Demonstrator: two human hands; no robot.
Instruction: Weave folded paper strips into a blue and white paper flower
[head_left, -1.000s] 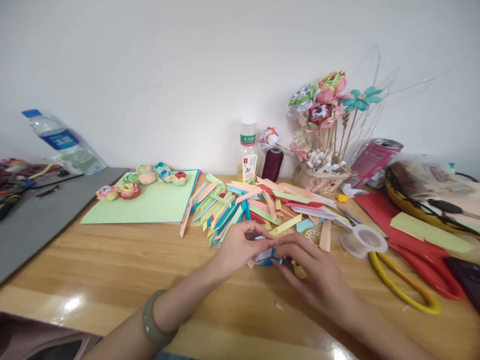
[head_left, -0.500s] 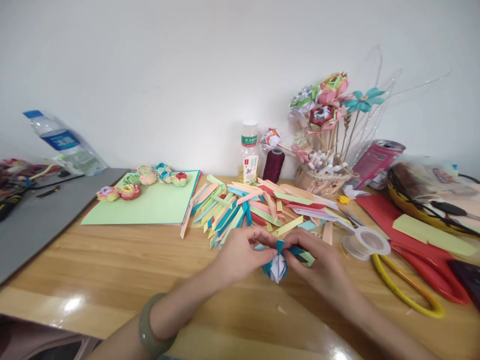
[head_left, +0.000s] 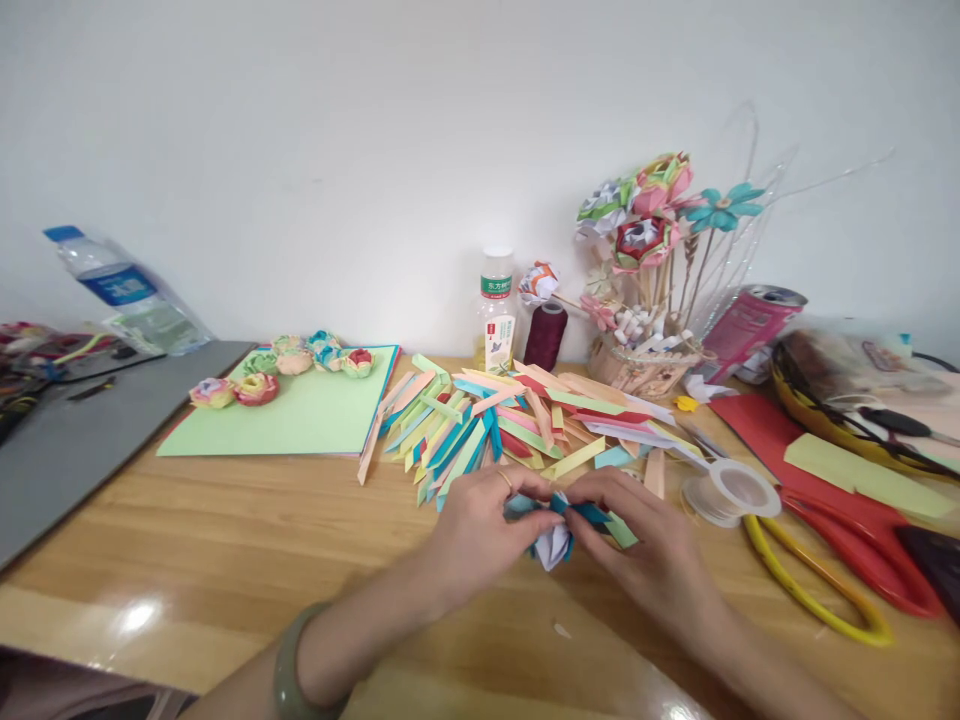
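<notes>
Your left hand (head_left: 480,525) and right hand (head_left: 649,530) pinch the blue-and-white folded paper (head_left: 553,549) from opposite sides, presumably to stop its folds springing open.

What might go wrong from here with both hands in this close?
The blue-and-white folded paper sits between the fingertips of the left hand and right hand; too hard a pinch might crush its folds. The loose paper strips lie just beyond the hands, so a knuckle could scatter them. The white spool, right of the right hand, might get knocked.
</notes>
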